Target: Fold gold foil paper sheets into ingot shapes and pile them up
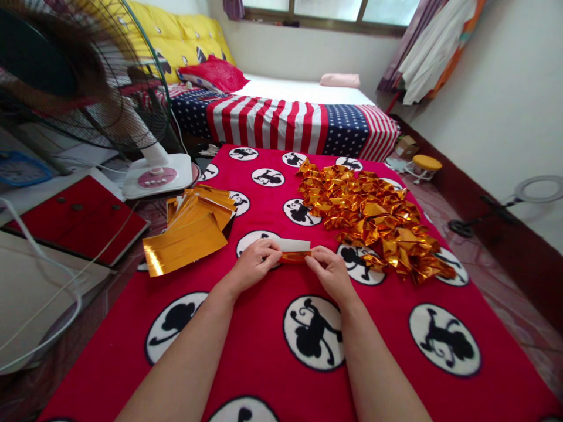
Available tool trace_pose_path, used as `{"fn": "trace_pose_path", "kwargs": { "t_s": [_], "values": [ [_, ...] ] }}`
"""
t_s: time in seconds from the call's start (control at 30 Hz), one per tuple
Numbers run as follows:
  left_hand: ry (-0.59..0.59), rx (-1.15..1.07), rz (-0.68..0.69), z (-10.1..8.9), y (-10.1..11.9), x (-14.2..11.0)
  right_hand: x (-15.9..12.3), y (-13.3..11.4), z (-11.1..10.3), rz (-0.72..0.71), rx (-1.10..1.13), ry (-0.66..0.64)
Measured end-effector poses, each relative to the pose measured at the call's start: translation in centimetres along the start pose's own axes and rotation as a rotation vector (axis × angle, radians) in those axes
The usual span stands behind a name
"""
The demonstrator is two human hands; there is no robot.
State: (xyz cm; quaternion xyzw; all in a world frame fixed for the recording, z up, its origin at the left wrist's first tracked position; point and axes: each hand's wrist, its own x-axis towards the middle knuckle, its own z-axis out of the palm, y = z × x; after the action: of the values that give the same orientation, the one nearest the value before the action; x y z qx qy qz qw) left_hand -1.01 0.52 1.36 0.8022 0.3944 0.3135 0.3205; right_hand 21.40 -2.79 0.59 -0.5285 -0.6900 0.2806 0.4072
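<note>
Between my hands is a sheet of gold foil paper (pixel 295 246), its white back facing up and its near edge turned over in a narrow gold strip. My left hand (pixel 259 261) pinches the left end of that fold with thumb and fingers. At the right end, my right hand (pixel 329 269) grips the same strip. To the left lies a loose stack of flat gold foil sheets (pixel 187 243). Many folded gold foil pieces (pixel 369 214) are heaped in rows to the right, the closest of them beyond my right hand.
A red cloth with monkey prints (pixel 272 340) covers the table. On the left stands an electric fan (pixel 153 170) beside a red panel (pixel 79 214). Behind is a bed with a flag-pattern cover (pixel 281 123). A yellow stool (pixel 426 163) and a ring-light stand (pixel 488 208) are on the right.
</note>
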Motion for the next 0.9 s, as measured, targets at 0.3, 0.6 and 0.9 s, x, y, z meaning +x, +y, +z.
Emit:
{"fn": "trace_pose_path", "kwargs": {
  "t_s": [0.3,0.6,0.9],
  "values": [
    [0.086,0.025,-0.055,1.1,-0.8,0.5,-0.2,0.0,1.4,0.12,-0.1,0.151],
    [0.094,-0.071,-0.101,0.1,-1.0,0.1,-0.5,-0.5,1.8,0.234,-0.257,0.19],
    [0.198,0.017,-0.152,0.9,-1.0,0.0,-0.4,-0.9,1.5,0.3,-0.302,0.155]
  ]
}}
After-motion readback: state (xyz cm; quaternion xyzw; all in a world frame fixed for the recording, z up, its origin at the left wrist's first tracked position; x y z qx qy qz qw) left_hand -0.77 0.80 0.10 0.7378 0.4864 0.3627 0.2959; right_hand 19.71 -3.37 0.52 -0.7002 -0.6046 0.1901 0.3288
